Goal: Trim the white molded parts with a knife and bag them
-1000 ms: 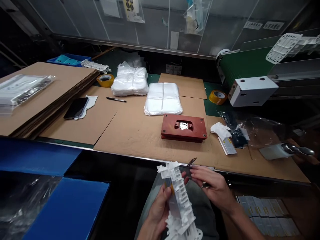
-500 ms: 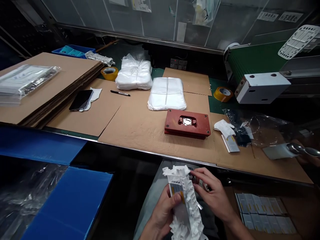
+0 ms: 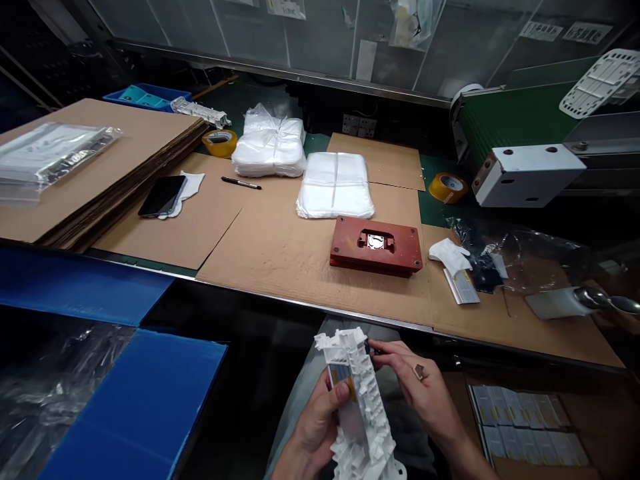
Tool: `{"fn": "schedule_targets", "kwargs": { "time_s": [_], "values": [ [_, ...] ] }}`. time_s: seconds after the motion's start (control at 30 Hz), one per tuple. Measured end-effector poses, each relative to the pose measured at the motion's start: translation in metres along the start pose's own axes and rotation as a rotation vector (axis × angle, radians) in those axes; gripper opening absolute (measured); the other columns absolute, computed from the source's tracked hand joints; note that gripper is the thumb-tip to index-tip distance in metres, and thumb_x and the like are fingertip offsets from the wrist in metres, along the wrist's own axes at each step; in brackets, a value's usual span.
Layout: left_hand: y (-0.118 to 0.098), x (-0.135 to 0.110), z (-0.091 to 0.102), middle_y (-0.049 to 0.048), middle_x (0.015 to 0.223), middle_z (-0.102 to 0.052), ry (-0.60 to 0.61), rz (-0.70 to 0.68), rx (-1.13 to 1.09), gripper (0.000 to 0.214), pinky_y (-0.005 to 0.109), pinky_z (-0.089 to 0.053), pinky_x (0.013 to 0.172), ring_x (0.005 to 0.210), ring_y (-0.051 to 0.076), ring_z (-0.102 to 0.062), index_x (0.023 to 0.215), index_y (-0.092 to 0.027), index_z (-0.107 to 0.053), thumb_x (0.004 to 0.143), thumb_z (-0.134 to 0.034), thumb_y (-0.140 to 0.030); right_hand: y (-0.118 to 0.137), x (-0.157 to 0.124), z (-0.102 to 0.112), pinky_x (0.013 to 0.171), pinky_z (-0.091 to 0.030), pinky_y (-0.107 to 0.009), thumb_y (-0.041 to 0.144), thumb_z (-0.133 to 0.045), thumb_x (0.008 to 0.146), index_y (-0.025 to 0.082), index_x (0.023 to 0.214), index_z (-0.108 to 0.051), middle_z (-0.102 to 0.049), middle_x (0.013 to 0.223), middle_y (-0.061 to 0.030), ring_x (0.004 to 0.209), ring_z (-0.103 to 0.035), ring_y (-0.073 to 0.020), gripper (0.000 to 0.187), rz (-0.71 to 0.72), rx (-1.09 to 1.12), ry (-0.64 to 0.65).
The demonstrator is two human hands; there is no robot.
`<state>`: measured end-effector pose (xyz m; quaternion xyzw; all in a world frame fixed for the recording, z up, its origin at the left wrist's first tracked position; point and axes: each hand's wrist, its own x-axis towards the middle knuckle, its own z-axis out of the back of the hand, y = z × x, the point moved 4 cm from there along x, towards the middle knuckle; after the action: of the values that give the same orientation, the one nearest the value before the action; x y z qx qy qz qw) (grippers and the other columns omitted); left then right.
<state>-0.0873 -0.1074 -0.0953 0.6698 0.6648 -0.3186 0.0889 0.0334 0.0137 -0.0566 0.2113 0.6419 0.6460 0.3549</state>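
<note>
Over my lap, near the bench's front edge, my left hand (image 3: 320,417) grips a long white plastic part (image 3: 373,410). One side of it is a flat grey-and-yellow panel (image 3: 345,383) under my thumb, and the other carries a row of jagged white pieces. At the part's upper right edge, the fingertips of my right hand (image 3: 417,383) are closed together against something small and dark, which I cannot make out. A ring is on one of its fingers. Beyond the bench edge stands a red block fixture (image 3: 405,247) with a metal insert in its recess.
Bundled white bags (image 3: 335,183), a pen (image 3: 241,183) and a phone (image 3: 163,197) lie on cardboard. Stacked cardboard (image 3: 155,157) rises at left. A pump bottle (image 3: 560,303) lies at right. Below, a box holds several grey-and-yellow panels (image 3: 525,407). A conveyor (image 3: 515,120) stands back right.
Both hands and the white part have shifted slightly left. My right hand has turned a little, its fingers still at the part's upper edge.
</note>
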Motion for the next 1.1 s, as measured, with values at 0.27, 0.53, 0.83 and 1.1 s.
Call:
{"fn": "schedule_targets", "kwargs": {
  "time_s": [0.27,0.53,0.83,1.1],
  "values": [
    [-0.002,-0.007,-0.007,0.0116,0.102,-0.076,0.028,-0.005,0.127,0.067,0.039,-0.053,0.09,0.101,0.033,-0.071,0.114,-0.017,-0.066,0.058,-0.096,-0.037,-0.003,0.001,-0.005,0.089,-0.053,-0.035,0.038,-0.075,0.086,0.024,0.098,-0.081,-0.072,0.107,-0.0091,0.104,-0.067,-0.0262,0.019,-0.024,-0.049,-0.146],
    [-0.014,-0.007,-0.004,0.0058,0.087,-0.074,0.049,-0.071,0.433,0.07,0.027,-0.048,0.07,0.074,0.019,-0.065,0.108,-0.014,-0.068,0.046,-0.098,-0.024,-0.006,-0.007,-0.009,0.084,-0.051,-0.033,0.033,-0.073,0.085,0.024,0.096,-0.079,-0.071,0.103,-0.0076,0.096,-0.066,-0.0249,0.016,-0.059,-0.035,-0.217],
    [-0.052,-0.013,-0.033,0.0056,0.128,-0.066,0.301,-0.164,0.923,0.068,0.038,-0.046,0.104,0.115,0.031,-0.061,0.116,-0.025,-0.075,0.051,-0.096,-0.019,-0.003,-0.008,-0.007,0.093,-0.051,-0.035,0.037,-0.071,0.09,0.025,0.101,-0.082,-0.074,0.11,-0.0095,0.104,-0.067,-0.0262,0.02,-0.097,0.123,-0.04],
    [-0.05,-0.024,-0.037,0.0035,0.105,-0.069,0.248,-0.2,1.043,0.052,0.03,-0.051,0.087,0.097,0.024,-0.065,0.103,-0.023,-0.077,0.054,-0.094,-0.017,-0.007,0.003,0.008,0.042,-0.04,-0.021,0.04,-0.077,0.085,0.016,0.087,-0.082,-0.075,0.093,-0.0105,0.048,-0.052,-0.0075,0.024,-0.102,0.193,-0.191]
  ]
}}
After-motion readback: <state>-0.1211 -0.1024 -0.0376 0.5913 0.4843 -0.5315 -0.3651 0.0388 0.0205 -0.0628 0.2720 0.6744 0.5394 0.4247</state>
